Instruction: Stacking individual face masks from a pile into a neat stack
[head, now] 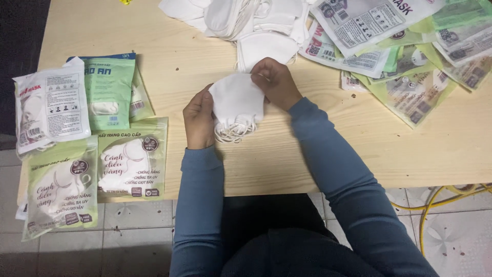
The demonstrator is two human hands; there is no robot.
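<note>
Head view, nearest first: my left hand [199, 119] pinches one side of a small stack of white masks [237, 104] over the worktop [328, 154], loops dangling. My right hand [277, 82] closes its grip on the top edge. I judge I'm squaring the stack; next needs an empty packet [415, 95] from the far pile.

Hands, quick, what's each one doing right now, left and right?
Left hand: closed on the left edge of the small stack of white folded fabric face masks.
Right hand: pinching the same stack's top edge.
</note>
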